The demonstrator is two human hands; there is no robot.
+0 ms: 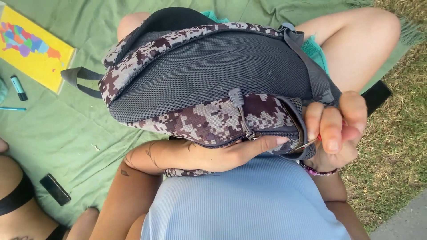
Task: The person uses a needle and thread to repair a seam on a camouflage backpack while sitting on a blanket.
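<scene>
A camouflage backpack (209,75) with a grey mesh back panel lies across my lap. My left hand (231,153) reaches under its near edge, fingers flat along the zipper line below a grey zipper pull (238,100). My right hand (336,129) is closed at the bag's right corner, pinching a small metal zipper tab with a red piece between the fingers. A beaded bracelet (318,171) circles my right wrist.
A green blanket (58,133) covers the ground, with grass (391,155) to the right. A yellow map sheet (33,46), a marker (18,87) and a dark phone (55,189) lie at left. Another person's leg (13,195) shows at bottom left.
</scene>
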